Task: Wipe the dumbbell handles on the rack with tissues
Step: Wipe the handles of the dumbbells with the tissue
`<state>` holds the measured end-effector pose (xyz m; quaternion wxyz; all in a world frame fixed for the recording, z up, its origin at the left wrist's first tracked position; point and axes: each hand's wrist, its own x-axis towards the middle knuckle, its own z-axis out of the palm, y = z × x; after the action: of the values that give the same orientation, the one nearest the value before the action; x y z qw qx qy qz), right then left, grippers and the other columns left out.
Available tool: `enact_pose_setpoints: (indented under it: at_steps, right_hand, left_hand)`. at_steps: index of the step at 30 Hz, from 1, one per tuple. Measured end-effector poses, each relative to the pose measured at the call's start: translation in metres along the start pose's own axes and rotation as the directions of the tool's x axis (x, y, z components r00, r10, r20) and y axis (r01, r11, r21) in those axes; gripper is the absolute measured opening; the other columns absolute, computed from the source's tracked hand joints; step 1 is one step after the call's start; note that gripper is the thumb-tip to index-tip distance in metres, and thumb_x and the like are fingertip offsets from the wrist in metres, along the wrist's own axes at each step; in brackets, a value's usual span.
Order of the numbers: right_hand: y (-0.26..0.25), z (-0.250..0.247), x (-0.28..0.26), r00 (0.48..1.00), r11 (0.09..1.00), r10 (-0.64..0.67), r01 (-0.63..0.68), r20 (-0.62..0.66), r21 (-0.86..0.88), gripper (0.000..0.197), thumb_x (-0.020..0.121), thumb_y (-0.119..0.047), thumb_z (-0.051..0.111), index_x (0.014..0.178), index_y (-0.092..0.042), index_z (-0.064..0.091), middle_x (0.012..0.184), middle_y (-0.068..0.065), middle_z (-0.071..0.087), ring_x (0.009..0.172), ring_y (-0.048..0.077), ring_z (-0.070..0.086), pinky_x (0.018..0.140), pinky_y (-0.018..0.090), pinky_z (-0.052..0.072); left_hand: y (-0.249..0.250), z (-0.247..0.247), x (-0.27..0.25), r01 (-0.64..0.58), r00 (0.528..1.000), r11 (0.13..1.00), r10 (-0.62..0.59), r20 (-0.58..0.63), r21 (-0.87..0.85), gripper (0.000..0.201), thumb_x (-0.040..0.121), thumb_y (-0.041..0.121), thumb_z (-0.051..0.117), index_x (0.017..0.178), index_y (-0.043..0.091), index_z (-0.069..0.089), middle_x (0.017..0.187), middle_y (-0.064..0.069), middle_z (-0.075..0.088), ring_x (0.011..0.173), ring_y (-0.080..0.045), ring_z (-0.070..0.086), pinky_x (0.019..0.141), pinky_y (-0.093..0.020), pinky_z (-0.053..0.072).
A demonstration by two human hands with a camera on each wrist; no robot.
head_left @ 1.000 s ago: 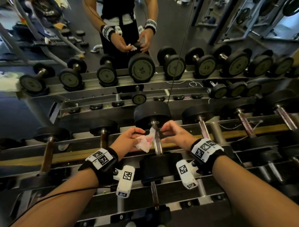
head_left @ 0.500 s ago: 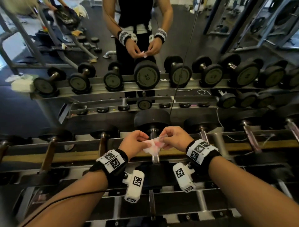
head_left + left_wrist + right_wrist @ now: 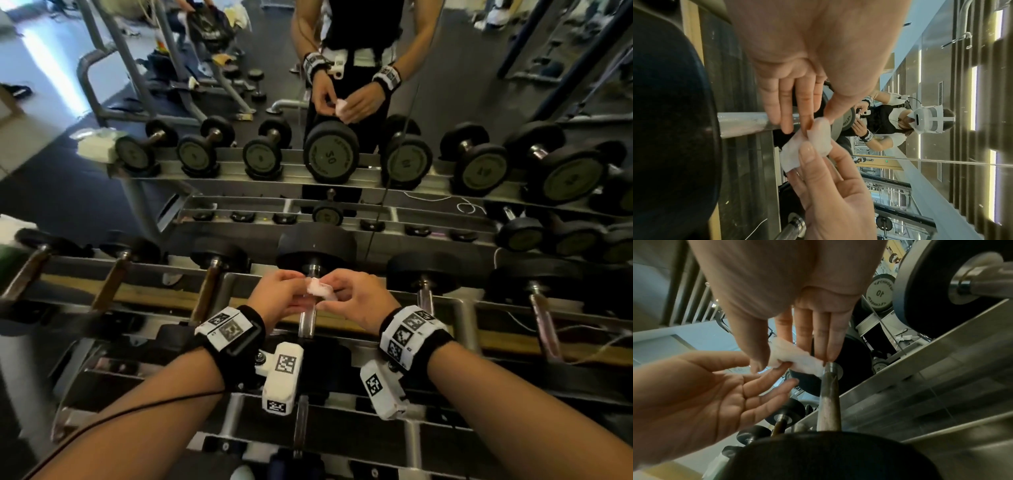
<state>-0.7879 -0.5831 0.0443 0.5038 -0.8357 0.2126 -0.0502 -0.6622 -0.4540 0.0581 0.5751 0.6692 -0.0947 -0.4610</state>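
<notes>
Black near weight: the closer end of the dumbbell lies lowest in the head view, mostly hidden under both wrists.
Left hand: the left hand pinches the tissue between thumb and fingertips, remaining fingers loosely extended.
Right hand: the right hand pinches the other side of the same tissue between thumb and forefinger, the other fingers straight beside it.
Tissue: the small folded white tissue is held between both hands just above the far part of the handle; whether it touches the metal is unclear.
Handle: the steel handle runs away from the viewer on the rack, bare along its near stretch.
Rack: the grey metal rack carries more dumbbells on either side.
Far weight: a large black disc ends the handle.
Beyond: a mirror reflects the person's hands and a row of dumbbells.
Risk: thin tissue pulled from two sides may tear or slip free and drop through the rack rails; a loose fold would likely skim the handle instead of wiping it.
Hidden: the handle's underside is unseen, and the fingertips behind the tissue cannot be made out. Weight markings on the near dumbbell are not visible.
</notes>
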Motion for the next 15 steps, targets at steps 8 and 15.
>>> enact_pose_setpoints:
  at_steps: [8, 15]
  right_hand:
    - [0.022, 0.005, 0.01, 0.996, 0.996, 0.084, -0.085, -0.035, -0.029, 0.01, 0.088, -0.022, 0.071, 0.088, -0.013, 0.074, 0.081, 0.006, 0.073, 0.074, 0.016, 0.067, 0.068, 0.033, 0.05]
    - [0.024, -0.003, 0.029, 0.99, 0.947, 0.065, -0.1, -0.124, -0.304, 0.009, 0.087, -0.034, 0.069, 0.082, -0.029, 0.073, 0.074, -0.011, 0.067, 0.077, 0.008, 0.063, 0.062, 0.023, 0.046]
  left_hand:
    - [-0.028, -0.01, -0.012, -0.034, 0.999, 0.999, 0.034, -0.026, -0.001, 0.013, 0.095, 0.011, 0.059, 0.108, 0.012, 0.058, 0.104, -0.013, 0.074, 0.091, -0.023, 0.07, 0.079, -0.028, 0.054]
    - [-0.064, -0.041, -0.021, 0.002, 0.992, 0.936, 0.042, -0.115, 0.352, 0.048, 0.074, 0.035, 0.083, 0.114, 0.027, 0.059, 0.121, 0.007, 0.061, 0.114, -0.012, 0.057, 0.1, -0.029, 0.045]
